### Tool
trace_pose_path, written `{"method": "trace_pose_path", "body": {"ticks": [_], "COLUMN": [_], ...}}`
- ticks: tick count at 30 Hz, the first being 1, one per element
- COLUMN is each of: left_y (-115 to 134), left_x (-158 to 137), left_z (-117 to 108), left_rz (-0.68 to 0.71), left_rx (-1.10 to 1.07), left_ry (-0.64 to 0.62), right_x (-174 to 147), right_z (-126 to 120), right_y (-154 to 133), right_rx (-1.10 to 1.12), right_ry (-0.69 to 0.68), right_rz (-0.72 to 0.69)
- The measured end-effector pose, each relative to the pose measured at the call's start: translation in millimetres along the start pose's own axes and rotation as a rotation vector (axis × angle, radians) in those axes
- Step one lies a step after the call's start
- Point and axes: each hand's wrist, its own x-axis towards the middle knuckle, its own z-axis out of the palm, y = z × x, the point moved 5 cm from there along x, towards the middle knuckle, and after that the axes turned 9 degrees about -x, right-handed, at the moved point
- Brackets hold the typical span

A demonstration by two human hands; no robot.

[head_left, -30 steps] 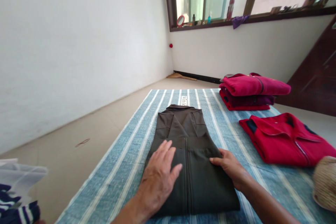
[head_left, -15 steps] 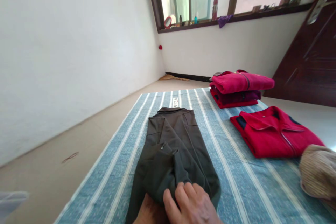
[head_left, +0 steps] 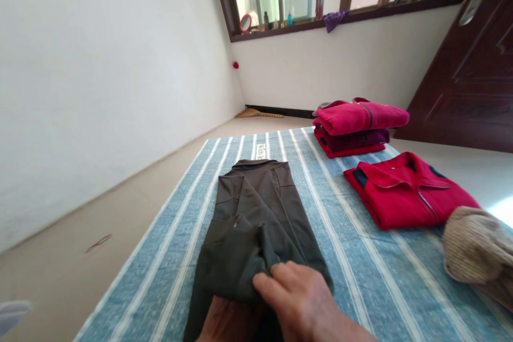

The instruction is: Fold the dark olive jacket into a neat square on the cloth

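Note:
A dark grey-green jacket [head_left: 260, 203] lies lengthwise on the striped cloth, collar at the far end and sleeves folded in over its body. Its near part is turned up into a fold. With thumb and fingers, my right hand [head_left: 298, 291] grips the right side of this fold. My left hand [head_left: 230, 318] is tucked under the fold's near edge, and the fabric hides its fingers.
The cloth [head_left: 160, 256] has blue and white stripes. To the right are a folded red zip jacket [head_left: 404, 192] and a beige knitted item [head_left: 476, 246]. Behind them stands a stack of folded red and purple clothes [head_left: 356, 125]. A white wall [head_left: 100, 75] rises on the left.
My right hand has shifted slightly up and keeps its hold on the jacket's fold. The left hand stays under the fabric. The whole view has shifted a little.

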Motion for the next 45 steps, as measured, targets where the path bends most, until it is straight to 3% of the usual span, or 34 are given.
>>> {"method": "trace_pose_path", "body": {"ticks": [1, 4, 6, 7, 9, 13, 24, 26, 29, 33, 38, 45], "left_y": [9, 35, 42, 44, 45, 45, 47, 48, 45, 27, 8, 9], "left_x": [3, 8, 8, 8, 8, 7, 8, 9, 11, 13, 12, 11], "left_z": [-2, -5, -5, -4, -4, -3, -1, -6, -23, -42, -33, -32], "left_rz": [0.065, 0.286, 0.368, 0.384, 0.384, 0.363, 0.225, 0.232, 0.26, 0.206, 0.118, 0.087], "left_rx": [0.129, 0.509, 0.64, 0.683, 0.741, 0.785, 0.673, 0.63, 0.561, 0.561, 0.635, 0.575], "left_ry": [0.03, 0.111, 0.124, 0.129, 0.137, 0.121, 0.019, 0.02, 0.092, 0.174, 0.111, 0.078], "right_x": [-3, -31, -50, -56, -62, -59, -57, -59, -69, -89, -103, -103], "right_z": [-2, 5, 13, 15, 16, 17, 17, 13, 7, -2, -7, -2], "right_y": [20, 83, 106, 113, 119, 116, 124, 123, 118, 103, 89, 86], "right_rx": [0.185, 0.683, 0.821, 0.816, 0.745, 0.673, 0.339, 0.366, 0.613, 0.845, 0.787, 0.527], "right_ry": [-0.047, -0.081, -0.094, -0.082, -0.052, -0.054, -0.014, -0.009, -0.036, -0.079, -0.125, -0.13], "right_rz": [0.178, 0.896, 1.167, 1.229, 1.234, 1.112, 0.952, 0.972, 1.107, 1.254, 1.17, 1.091]}}
